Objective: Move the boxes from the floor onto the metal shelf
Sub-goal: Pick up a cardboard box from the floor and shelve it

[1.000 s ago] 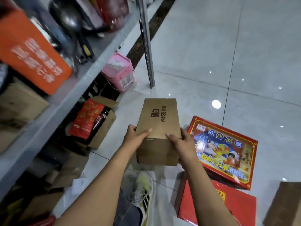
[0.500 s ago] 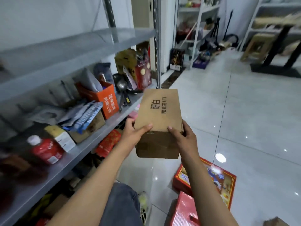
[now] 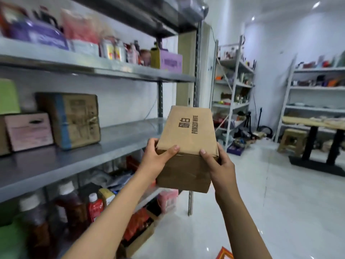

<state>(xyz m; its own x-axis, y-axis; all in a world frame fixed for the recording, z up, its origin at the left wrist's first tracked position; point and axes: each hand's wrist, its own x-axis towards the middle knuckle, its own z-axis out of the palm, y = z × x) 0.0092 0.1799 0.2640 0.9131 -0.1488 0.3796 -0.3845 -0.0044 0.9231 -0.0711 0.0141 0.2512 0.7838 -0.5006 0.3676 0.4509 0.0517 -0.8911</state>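
A brown cardboard box [image 3: 187, 135] printed "PRINCESS WHITE" is up in the air at chest height, in front of the metal shelf [image 3: 115, 139]. My left hand [image 3: 158, 156] grips its near left corner, thumb on top. My right hand [image 3: 214, 161] holds its near right corner, thumb on top. The box hangs just right of the middle shelf board's bare right end. A corner of a red box [image 3: 225, 254] shows on the floor at the bottom edge.
On the middle board stand a taped cardboard carton [image 3: 74, 118] and a pink box [image 3: 29, 130] at the left. Bottles and cartons fill the lower levels. A shelf post [image 3: 196, 71] rises behind the box. More racks, a table and a stool [image 3: 292, 140] stand at the right.
I have lifted the brown box from near the floor to the middle shelf's height with both hands. My view has swung up from the floor boxes to the shelves.
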